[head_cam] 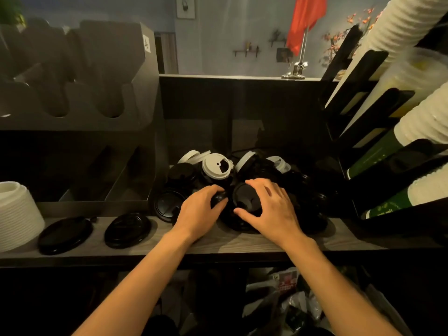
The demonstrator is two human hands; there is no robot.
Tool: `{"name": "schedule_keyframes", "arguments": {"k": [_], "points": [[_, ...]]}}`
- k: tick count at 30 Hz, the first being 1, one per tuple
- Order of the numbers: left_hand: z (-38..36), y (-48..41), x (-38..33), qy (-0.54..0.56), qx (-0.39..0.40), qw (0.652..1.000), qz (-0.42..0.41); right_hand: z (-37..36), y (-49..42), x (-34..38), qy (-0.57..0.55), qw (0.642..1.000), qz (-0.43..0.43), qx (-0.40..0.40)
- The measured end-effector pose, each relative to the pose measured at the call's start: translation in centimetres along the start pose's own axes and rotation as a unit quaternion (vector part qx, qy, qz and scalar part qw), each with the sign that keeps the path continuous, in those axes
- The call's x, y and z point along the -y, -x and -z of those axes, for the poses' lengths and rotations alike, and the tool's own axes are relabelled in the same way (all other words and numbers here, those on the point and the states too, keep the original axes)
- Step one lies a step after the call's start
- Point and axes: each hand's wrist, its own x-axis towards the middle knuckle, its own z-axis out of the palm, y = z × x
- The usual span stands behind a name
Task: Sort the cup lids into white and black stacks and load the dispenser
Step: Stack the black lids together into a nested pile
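— Where were the lids found?

— A mixed pile of lids [184,174] was heaped just beyond both hands. It was mostly black, with a white lid [215,167] perched on top, past the left fingertips.

— How were the hands occupied?

— The right hand [269,207] was spread over a black lid [246,197]. Its fingers were curled across the top and its thumb was hooked at the near rim, so the lid was grasped. The left hand [201,209] was curled round a second black lid [219,199], just beside the first, though much of that grip was hidden by the fingers.

— Why were two dark ones taken at once?

— It may be judged that blacks were being gathered from the heap to be nested together.

— What was set apart?

— Flat black lids [127,230] were laid singly on the wooden shelf [218,241], left of the left hand. A white lid stack [14,214] was stood farther left, well apart, presumably so that the colours were kept separate.

— And the dispenser?

— The grey dispenser [72,98] was placed beyond and left of the left hand, within reach for loading. Whether anything had been put in its slots could not be told.
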Motion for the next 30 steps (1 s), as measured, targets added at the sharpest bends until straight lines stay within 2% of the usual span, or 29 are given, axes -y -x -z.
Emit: {"name": "schedule_keyframes", "arguments": {"k": [6, 9, 15, 24, 27, 30], "points": [[0.2, 0.2, -0.1, 0.038, -0.016, 0.999, -0.002, 0.3, 0.0, 0.0, -0.032, 0.999, -0.029, -0.019], [0.4, 0.3, -0.4, 0.085, -0.049, 0.995, 0.001, 0.4, 0.0, 0.0, -0.044, 0.998, -0.046, -0.027], [1.3, 0.6, -1.1, 0.246, -0.112, 0.962, 0.046, 0.7, 0.3, 0.4, -0.078, 0.995, -0.053, -0.035], [1.5, 0.6, -0.8, 0.318, -0.129, 0.934, 0.097, 0.9, 0.5, 0.7, -0.061, 0.997, -0.047, -0.029], [1.5, 0.4, -0.6, 0.369, -0.132, 0.911, 0.13, 0.9, 0.5, 0.8, -0.06, 0.997, -0.044, -0.027], [1.6, 0.4, -0.5, 0.446, -0.101, 0.871, 0.181, 1.1, 0.5, 1.0, -0.063, 0.997, -0.044, -0.022]]}}
